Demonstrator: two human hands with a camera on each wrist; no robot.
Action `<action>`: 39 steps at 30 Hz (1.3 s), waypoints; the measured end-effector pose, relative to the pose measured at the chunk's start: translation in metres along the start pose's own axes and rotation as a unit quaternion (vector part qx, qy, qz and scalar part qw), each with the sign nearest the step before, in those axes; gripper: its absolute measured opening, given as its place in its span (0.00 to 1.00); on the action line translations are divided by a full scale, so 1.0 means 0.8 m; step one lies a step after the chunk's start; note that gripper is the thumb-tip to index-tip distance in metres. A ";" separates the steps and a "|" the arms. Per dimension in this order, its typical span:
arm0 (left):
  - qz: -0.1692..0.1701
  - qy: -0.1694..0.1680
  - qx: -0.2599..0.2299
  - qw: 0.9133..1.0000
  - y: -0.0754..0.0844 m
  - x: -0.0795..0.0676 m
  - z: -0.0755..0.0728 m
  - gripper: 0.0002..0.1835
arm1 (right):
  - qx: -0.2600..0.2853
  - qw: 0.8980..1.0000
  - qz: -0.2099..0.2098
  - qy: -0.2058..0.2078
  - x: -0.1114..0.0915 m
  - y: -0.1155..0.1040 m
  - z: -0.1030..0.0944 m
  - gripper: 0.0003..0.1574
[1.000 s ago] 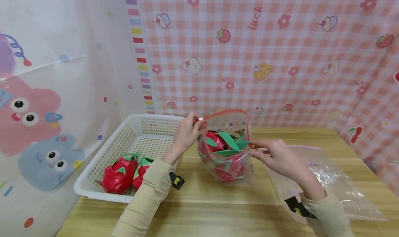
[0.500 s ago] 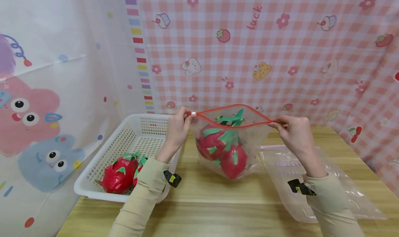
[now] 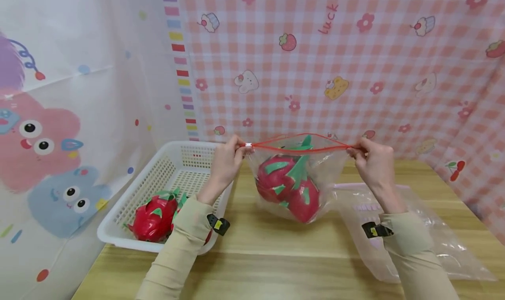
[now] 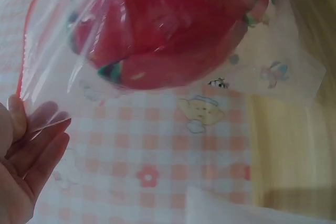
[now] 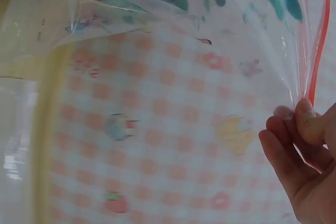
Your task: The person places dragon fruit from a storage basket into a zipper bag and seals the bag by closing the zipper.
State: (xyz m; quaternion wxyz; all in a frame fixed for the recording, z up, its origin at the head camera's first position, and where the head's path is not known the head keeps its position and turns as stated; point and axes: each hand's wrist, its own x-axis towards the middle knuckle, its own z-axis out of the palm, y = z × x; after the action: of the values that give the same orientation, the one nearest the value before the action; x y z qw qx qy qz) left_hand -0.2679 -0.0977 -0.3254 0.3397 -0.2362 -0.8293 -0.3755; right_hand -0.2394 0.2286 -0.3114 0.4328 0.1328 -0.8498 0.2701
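Observation:
Both hands hold up a clear zip bag (image 3: 329,170) by its red-edged top, which gapes slightly in the middle. My left hand (image 3: 226,162) pinches the left top corner, right at the white slider (image 3: 248,145). At the opposite end of the red zip strip, my right hand (image 3: 375,164) pinches the other corner between thumb and fingers. Inside the bag sit two shiny dragon fruits, one (image 3: 276,177) higher at the left and one (image 3: 304,201) lower down. Green leaf tips reach up toward the opening. In the left wrist view, a red fruit (image 4: 168,30) shows through the plastic.
A white perforated basket (image 3: 103,230) stands at the left with a dragon fruit (image 3: 154,219) in it and another partly hidden behind the left sleeve. On the wooden table (image 3: 272,256), a second clear bag (image 3: 446,247) lies flat at the right, under the right forearm. Patterned cloth hangs behind.
My right hand has moved right and up, drawing the bag's wide round mouth into a long narrow slit. The bag has risen and its fruits have shifted; the left hand keeps its corner.

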 end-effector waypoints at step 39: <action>-0.115 -0.086 -0.103 0.984 0.023 -0.032 -0.007 0.03 | 0.066 0.991 -0.102 -0.054 -0.013 0.029 0.015 0.11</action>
State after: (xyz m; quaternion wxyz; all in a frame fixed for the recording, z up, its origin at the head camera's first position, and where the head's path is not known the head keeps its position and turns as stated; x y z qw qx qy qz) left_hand -0.2370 -0.0947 -0.3336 0.1957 -0.2040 -0.8342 -0.4736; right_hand -0.2518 0.2406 -0.3334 0.4019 0.2620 -0.8340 0.2726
